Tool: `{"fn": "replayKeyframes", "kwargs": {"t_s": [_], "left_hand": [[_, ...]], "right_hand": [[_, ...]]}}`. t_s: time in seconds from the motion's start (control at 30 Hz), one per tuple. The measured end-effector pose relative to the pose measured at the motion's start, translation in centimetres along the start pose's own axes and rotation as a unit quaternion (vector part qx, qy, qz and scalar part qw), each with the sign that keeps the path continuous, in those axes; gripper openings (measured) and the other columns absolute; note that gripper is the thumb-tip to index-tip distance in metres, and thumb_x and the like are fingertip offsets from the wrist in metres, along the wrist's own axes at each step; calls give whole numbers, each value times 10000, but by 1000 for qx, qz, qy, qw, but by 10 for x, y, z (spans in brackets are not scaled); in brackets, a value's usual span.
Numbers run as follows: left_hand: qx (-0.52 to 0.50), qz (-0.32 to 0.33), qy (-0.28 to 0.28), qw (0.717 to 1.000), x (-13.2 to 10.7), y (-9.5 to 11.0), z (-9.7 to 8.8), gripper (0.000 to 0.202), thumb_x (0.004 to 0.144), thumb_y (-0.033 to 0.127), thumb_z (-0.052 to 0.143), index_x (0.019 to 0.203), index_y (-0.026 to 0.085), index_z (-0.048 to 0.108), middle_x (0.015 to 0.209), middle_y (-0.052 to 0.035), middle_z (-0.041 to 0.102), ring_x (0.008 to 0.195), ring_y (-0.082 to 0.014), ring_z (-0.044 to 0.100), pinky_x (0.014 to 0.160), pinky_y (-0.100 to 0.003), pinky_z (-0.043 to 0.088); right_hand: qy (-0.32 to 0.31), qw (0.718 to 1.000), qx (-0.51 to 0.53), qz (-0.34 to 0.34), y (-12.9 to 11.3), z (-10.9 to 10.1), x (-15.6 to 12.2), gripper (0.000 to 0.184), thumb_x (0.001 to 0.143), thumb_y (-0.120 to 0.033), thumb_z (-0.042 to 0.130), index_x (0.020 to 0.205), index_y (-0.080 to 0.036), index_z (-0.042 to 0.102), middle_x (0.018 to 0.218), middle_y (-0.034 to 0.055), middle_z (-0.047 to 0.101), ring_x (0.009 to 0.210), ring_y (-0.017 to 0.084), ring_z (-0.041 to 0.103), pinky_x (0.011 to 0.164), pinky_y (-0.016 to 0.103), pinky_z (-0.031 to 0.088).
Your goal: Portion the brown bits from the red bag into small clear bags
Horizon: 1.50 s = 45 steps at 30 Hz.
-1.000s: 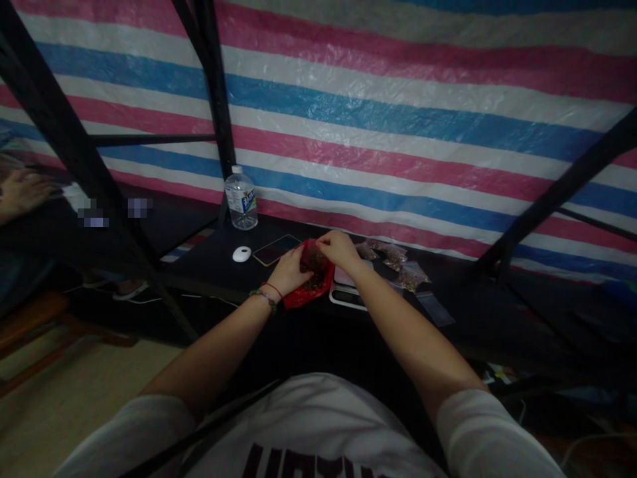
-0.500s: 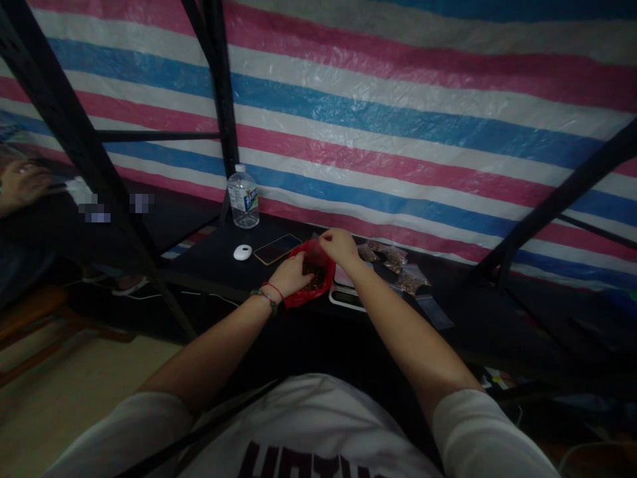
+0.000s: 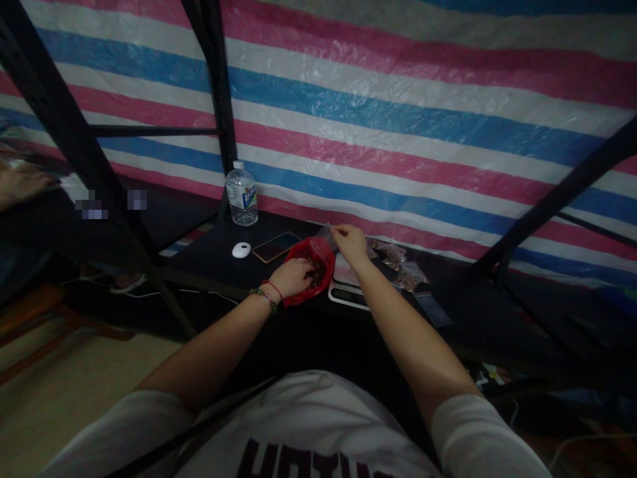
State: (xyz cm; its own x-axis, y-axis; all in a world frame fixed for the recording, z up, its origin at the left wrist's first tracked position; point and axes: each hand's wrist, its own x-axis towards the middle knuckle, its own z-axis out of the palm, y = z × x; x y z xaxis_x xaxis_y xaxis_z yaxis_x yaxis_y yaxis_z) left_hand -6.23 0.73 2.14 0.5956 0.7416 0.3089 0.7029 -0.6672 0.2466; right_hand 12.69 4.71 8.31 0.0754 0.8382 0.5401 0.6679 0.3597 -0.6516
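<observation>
At a black table (image 3: 212,259), two bare hands are seen from above. An open red plastic bag (image 3: 328,275) stands near the table's front edge, with loose brown pieces (image 3: 318,279) inside, too small and dim to be identified. The left hand (image 3: 293,275), banded at the wrist by a bracelet and a red cord, is lowered into the bag's mouth with its fingers bent among the pieces; whether any are gripped cannot be told.

By the right hand (image 3: 351,244), a clear small bag (image 3: 325,239) is pinched at its edge between thumb and fingers, at the far rim of the red bag. No contents can be made out in it, so it is judged not yet filled.

Just right of the red bag lies a white digital scale (image 3: 344,299), partly covered by the right forearm; its display cannot be read. Beyond the forearm, several filled clear packets (image 3: 412,275) are grouped, and these seem to be finished portions. Beside them a flat clear bag (image 3: 434,309) is laid, apparently unused. The work is therefore judged to be partway through, with loose pieces left to be portioned.

To the left are placed a phone (image 3: 277,247), a white rounded device (image 3: 241,250) and a clear plastic bottle (image 3: 242,196).
</observation>
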Motion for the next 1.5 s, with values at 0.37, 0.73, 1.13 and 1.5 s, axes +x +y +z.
{"fn": "replayKeyframes", "kwargs": {"t_s": [0.37,0.73,1.13,1.5], "left_hand": [[3,-69,17,997,-2,-3,1,307,760,405,613,991,235,723,1010,-105,679,941,-264,631,898,-366,467],[8,-19,2,1000,4,-11,11,345,796,110,456,984,184,737,1032,-102,702,1015,-219,617,998,-352,431],[-21,-13,37,999,1,-6,9,321,810,175,492,1061,171,692,1118,-108,654,1055,-224,596,999,-354,445],[-29,-11,72,997,1,0,2,314,825,213,505,1091,176,668,1101,-100,655,1049,-230,594,997,-364,443]], "right_hand": [[53,917,352,178,14,-56,-49,433,638,-400,705,1015,-211,608,808,-3,641,582,118,576,452,205,456],[246,913,-122,303,196,-218,-122,429,668,-329,661,1047,-129,691,860,120,701,759,258,647,690,355,496],[77,844,-403,347,188,-208,-123,463,847,-510,465,1089,-194,702,1082,199,610,1040,371,590,824,465,480],[-44,858,-349,374,179,-152,-68,591,675,-604,654,1045,-144,689,1110,212,644,1103,377,563,854,460,459]]}}
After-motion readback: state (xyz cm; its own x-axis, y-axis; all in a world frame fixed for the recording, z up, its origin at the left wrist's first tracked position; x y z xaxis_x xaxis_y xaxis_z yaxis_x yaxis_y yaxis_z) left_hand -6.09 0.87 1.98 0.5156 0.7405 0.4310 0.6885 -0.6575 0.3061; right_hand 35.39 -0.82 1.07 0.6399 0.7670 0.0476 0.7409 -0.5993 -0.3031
